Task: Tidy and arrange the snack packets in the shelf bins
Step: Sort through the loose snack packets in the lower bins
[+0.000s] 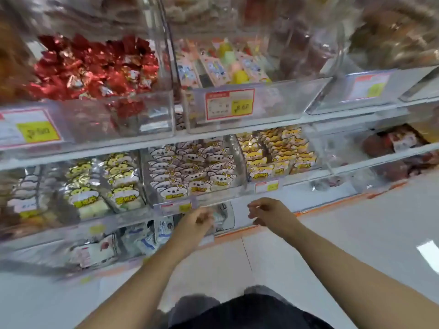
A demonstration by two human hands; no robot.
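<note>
left hand (198,220): low, at the front edge of the bottom bin (223,217). fingers curled; motion blur hides whether they grip a packet, so this cannot be told. right hand (268,211): near the left hand but apart from it, in front of the shelf base and over the floor (332,245). fingers loosely curled, thumb near forefinger, nothing visible in them. the two hands do not touch.

snack packets: white bear-face packets (190,172) stand in rows in the middle-shelf bin directly above the left hand. yellow packets (107,184) fill the bin to its left. orange-yellow packets (278,153) fill the bin to its right. red foil packets (95,67) lie heaped in an upper bin. white packets (142,236) lie in the bottom row, left of the left hand. a price label (229,104) sits on an upper bin front.
</note>
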